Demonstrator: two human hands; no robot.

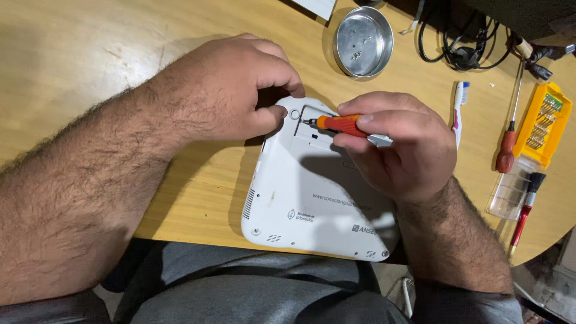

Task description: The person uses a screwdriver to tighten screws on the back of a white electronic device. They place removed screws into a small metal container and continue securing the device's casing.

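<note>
Yellow wooden tabletop (72,48) bearing an upturned white laptop (312,204); left hand (228,90) pinches its corner, right hand (396,144) clasps an orange screwdriver (339,124); steel bowl (363,41) behind.

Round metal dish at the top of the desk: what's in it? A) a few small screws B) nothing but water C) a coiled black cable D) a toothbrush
A: the round metal dish holds only a few small screws on its bare bottom; the white toothbrush lies on the wooden desk to its right, and the black cable sits outside it.
</note>
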